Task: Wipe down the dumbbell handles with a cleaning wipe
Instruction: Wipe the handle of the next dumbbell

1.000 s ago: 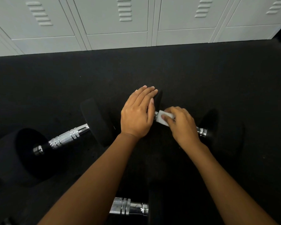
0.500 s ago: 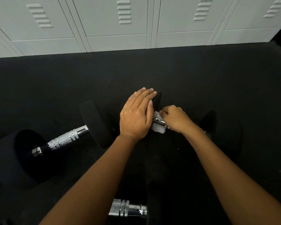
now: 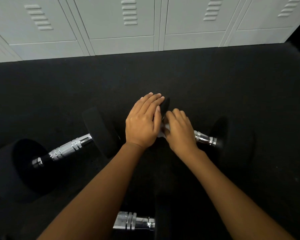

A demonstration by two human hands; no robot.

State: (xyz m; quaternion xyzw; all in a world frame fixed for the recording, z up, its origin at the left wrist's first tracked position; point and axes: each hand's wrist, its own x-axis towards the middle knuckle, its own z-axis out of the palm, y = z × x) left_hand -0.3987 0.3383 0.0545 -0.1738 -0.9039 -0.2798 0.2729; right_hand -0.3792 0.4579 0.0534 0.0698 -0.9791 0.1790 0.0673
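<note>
Grey lockers (image 3: 121, 23) line the wall beyond the dumbbell (image 3: 232, 141) I am working on, and everything lies on a dark, matt floor (image 3: 197, 75) that looks rubbery.

That dumbbell lies crosswise in front of me. My left grip (image 3: 143, 122) rests flat on its left head, fingers straight and holding nothing, simply pinning the weight. My right grip (image 3: 179, 130) is curled over the chrome handle (image 3: 204, 138) hard against that same head, bunching the cleaning wipe (image 3: 163, 131) round the bar. Only a scrap of white shows between the two grips.

As I judge it, the bar's left end is being wiped now and the bare chrome towards the right head is yet to be done. To do it well I would press down on the head so the bar cannot roll, wrap the wipe fully round, and draw it along with a twist to catch the grooved collars and the underside.

A second dumbbell (image 3: 69, 148) lies left of this one, and a third handle (image 3: 133, 220) lies nearer me. I cannot tell whether either has been wiped.
</note>
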